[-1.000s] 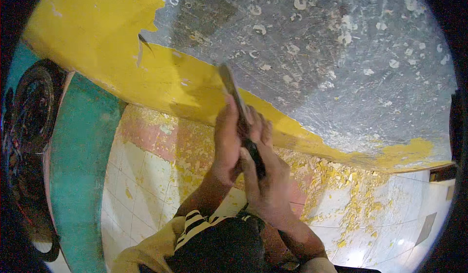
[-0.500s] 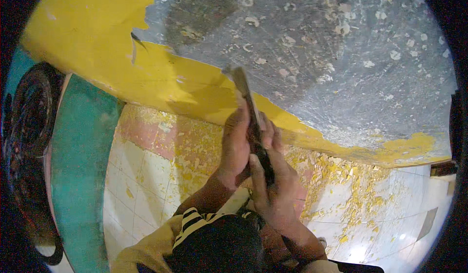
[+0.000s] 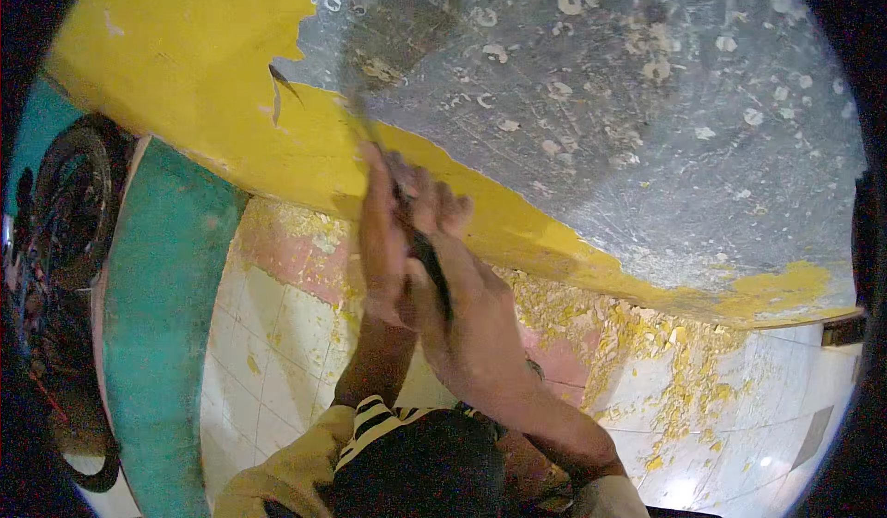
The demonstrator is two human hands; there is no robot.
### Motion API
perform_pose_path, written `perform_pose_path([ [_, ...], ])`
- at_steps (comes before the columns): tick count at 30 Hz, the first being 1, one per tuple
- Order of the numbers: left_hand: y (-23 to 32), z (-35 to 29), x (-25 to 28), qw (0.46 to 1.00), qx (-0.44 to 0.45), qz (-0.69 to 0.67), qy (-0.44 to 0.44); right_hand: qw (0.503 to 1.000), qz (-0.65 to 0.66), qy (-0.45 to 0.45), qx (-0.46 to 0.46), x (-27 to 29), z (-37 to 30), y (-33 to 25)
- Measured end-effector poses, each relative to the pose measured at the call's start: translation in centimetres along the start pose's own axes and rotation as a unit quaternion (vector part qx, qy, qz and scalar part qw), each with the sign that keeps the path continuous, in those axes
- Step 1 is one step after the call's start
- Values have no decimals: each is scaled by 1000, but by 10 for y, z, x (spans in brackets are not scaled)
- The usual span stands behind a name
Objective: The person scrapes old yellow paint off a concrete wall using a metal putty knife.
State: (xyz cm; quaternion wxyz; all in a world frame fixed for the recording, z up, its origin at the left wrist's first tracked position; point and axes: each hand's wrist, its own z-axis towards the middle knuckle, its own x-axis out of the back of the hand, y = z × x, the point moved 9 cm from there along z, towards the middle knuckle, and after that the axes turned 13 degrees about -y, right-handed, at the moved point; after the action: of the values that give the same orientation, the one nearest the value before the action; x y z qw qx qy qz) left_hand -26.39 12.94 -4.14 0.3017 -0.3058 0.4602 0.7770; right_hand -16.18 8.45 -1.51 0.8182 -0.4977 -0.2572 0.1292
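Observation:
Both my hands are closed around a scraper (image 3: 431, 273) with a dark handle and a narrow blade, smeared by motion. My right hand (image 3: 471, 310) grips the handle. Against its other side, higher up towards the blade, my left hand (image 3: 379, 241) presses, thumb and fingers along the tool. The blade's tip points up and left, at the ragged border where yellow paint (image 3: 231, 134) meets the bare grey wall surface (image 3: 591, 121). Whether the tip touches the wall is too blurred to tell. A curled flap of paint (image 3: 276, 93) stands off left of the tip.
Yellow paint flakes (image 3: 684, 389) litter the white and pink floor tiles (image 3: 245, 333) below the wall. At the left runs a green raised strip (image 3: 157, 333), with a dark wheeled vehicle (image 3: 74, 213) beyond it. White pockmarks dot the grey area.
Both hands and the scraper have moved left along the paint border, and the tool now tilts further left. The view has shifted slightly.

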Motion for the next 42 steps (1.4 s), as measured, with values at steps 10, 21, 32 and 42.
perform_pose_path([
  [10, 15, 12, -4, 983, 44, 22, -179, 1000, -7, -24, -10, -17, 15, -4],
  [21, 17, 8, 21, 997, 20, 75, -10, 997, -16, -61, 37, -8, 22, -5],
  [32, 55, 27, 8, 999, -9, 11, 34, 997, 5, -58, 41, -29, 51, -22],
  [42, 20, -1, 15, 992, 68, 83, 73, 998, 15, -60, 1, -18, 20, -3],
])
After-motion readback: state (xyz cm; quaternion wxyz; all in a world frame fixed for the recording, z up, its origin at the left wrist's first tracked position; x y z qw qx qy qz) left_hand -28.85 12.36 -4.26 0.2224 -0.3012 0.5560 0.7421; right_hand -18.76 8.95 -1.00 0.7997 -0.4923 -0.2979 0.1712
